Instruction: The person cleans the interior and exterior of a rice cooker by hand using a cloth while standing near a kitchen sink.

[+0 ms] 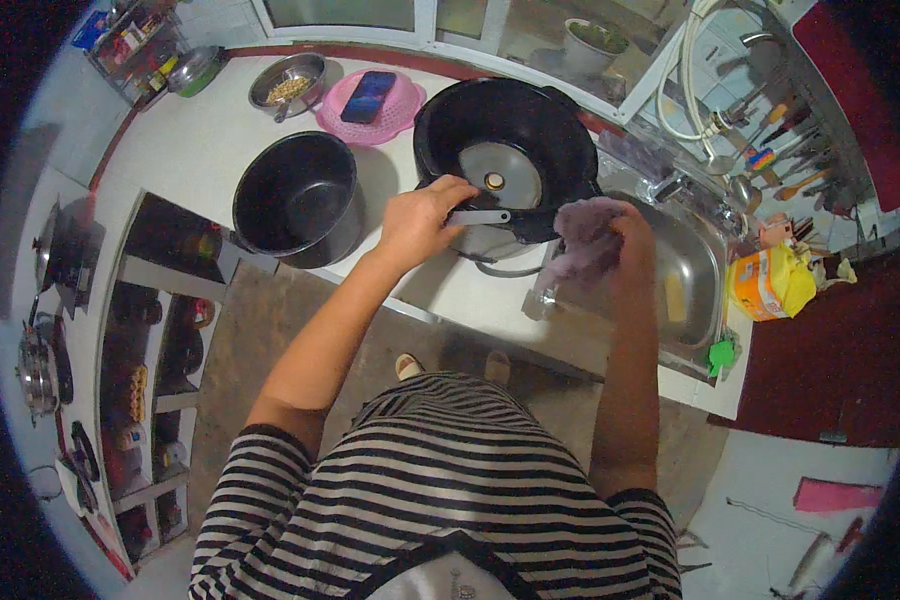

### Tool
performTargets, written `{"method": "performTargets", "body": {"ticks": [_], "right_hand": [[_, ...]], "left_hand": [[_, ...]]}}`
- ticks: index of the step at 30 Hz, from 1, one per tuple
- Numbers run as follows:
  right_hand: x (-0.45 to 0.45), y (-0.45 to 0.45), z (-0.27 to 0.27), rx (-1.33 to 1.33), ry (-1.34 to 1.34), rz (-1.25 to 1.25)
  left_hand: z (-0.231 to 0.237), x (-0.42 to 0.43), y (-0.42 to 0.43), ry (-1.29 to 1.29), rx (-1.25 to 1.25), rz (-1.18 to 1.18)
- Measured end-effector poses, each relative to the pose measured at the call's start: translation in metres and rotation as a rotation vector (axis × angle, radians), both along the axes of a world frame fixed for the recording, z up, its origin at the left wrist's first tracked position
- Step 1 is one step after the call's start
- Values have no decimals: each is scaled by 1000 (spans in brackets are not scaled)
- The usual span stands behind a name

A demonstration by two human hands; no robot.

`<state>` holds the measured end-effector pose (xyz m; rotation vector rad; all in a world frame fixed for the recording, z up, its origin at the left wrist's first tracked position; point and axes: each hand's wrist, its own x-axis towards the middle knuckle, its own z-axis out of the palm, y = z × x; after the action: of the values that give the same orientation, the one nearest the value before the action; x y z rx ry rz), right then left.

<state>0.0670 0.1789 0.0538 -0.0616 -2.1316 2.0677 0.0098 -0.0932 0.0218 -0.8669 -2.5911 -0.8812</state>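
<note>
A rice cooker body stands on the counter, tilted towards me. Its dark inside shows a grey heating plate with a round button at the centre. My left hand grips the grey handle at the near rim. In my right hand is a bunched purple-grey cloth, held by the rim's near right side; the hand is slightly blurred and its fingertips are partly hidden. To the left, a black inner pot sits with nothing visible inside.
A steel sink lies right, beside a yellow-orange packet. Behind the inner pot are a pink colander carrying a phone and a metal bowl of pale pieces with a spoon. Utensils hang on the right wall.
</note>
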Motion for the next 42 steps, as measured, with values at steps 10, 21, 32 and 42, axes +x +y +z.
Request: {"method": "performTargets", "body": {"ticks": [10,21,32,42], "right_hand": [[7,-69,-50,834,445,-16],[-39,-12,-22,641,39,311],[4,-57,-49,896,396,-140],[7,-58,-23,1025,487,45]], "left_hand": [[1,4,4,-25,-43,40],[3,2,2,-11,-52,44],[3,6,8,-54,-101,59],[3,8,9,-16,-114,64]]}}
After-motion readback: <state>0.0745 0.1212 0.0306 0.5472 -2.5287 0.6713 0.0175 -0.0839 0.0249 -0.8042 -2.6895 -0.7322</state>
